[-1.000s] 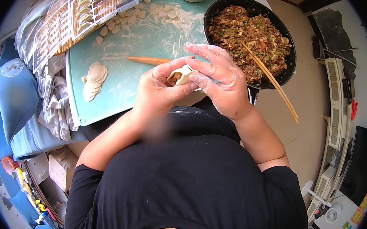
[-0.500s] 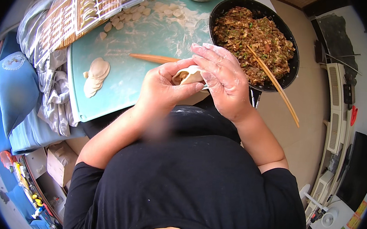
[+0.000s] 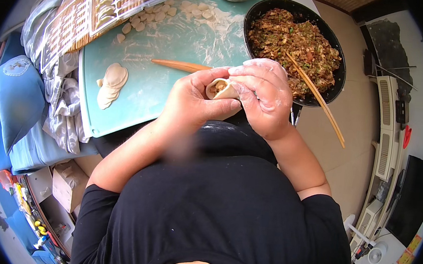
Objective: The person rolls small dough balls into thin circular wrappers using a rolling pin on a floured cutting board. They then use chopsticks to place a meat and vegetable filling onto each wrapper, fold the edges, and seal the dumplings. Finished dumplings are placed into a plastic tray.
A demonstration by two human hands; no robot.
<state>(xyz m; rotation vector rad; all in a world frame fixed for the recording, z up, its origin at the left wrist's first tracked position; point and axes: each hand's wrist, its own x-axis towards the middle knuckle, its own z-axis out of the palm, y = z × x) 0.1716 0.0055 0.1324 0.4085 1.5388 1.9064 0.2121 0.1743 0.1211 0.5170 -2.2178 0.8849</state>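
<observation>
Near the near edge of the mat [image 3: 141,95], a partly folded dumpling [image 3: 219,88] is cradled in the loosely curled left hand [image 3: 190,96] and pinched at its right end by the right hand [image 3: 266,97]. Wrappers [image 3: 113,79] are piled near the left edge; the cushion [image 3: 22,93] emblem [image 3: 16,67] cannot be read.

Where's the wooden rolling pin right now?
In the head view, the wooden rolling pin lies on the green mat, just beyond the left hand, which hides its right end; stacked wrappers sit to its left.
</observation>
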